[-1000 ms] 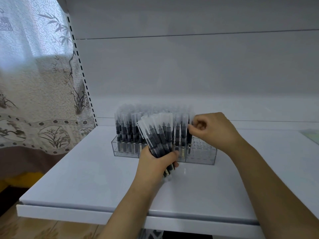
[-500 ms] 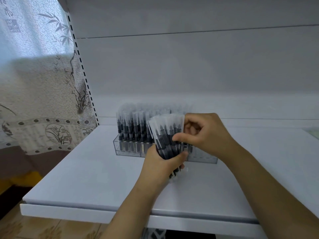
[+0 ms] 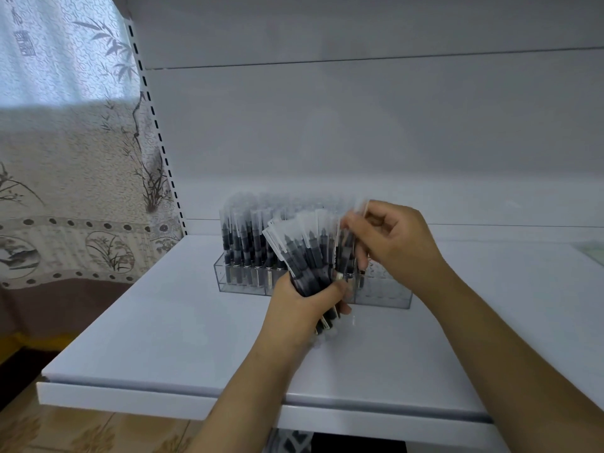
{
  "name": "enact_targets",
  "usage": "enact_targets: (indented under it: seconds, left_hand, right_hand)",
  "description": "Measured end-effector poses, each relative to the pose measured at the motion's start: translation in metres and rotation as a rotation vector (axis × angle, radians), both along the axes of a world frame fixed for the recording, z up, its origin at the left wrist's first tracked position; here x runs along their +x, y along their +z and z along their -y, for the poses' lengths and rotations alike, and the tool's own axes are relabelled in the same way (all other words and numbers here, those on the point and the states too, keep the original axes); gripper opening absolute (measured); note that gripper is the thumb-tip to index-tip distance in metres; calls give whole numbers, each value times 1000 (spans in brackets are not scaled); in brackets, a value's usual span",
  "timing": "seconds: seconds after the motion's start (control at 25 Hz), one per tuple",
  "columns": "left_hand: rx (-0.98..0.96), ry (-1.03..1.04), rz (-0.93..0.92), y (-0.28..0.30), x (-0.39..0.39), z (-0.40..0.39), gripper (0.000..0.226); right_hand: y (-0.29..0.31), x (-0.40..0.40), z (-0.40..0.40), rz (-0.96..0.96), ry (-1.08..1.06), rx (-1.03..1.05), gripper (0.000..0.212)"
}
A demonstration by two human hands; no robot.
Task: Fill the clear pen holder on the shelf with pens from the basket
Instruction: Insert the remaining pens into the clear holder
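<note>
Since a moment ago my right hand has pinched one pen off the fanned bundle my left hand grips, lifting it, I think, toward the empty right end of the clear pen holder behind.

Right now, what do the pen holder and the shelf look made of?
Pen holder: clear rigid plastic, likely acrylic; pens and shelf show through its glossy walls. Shelf: smooth white board, semi-gloss, faintly reflective; painted metal or laminate, cannot tell which.
</note>
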State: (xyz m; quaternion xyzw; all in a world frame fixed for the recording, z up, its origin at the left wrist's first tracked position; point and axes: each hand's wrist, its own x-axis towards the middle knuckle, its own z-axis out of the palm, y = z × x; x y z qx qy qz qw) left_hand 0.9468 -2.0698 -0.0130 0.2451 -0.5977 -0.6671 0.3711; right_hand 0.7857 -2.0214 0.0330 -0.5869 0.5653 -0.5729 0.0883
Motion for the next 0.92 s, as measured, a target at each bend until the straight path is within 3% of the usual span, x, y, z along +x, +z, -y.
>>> enact_targets:
  seconds: [0.16,0.28,0.44,0.72,0.92]
  left_hand:
    - [8,22,12,-2,1,2,28]
    - [31,43,-4,-2,0,4,36]
    - [43,55,-24,-3,0,4,35]
    - [61,37,-56,-2,0,5,31]
    - [37,21,-80,-1,1,4,35]
  right_hand:
    - [7,-15,-1,226,-165,-212,25]
    - [5,-21,-1,44,-355,-215,27]
    - [2,-19,0,-180,-400,-111,28]
    - [7,-23,-4,-118,-223,42,23]
    - [6,-26,-4,-351,-249,279,35]
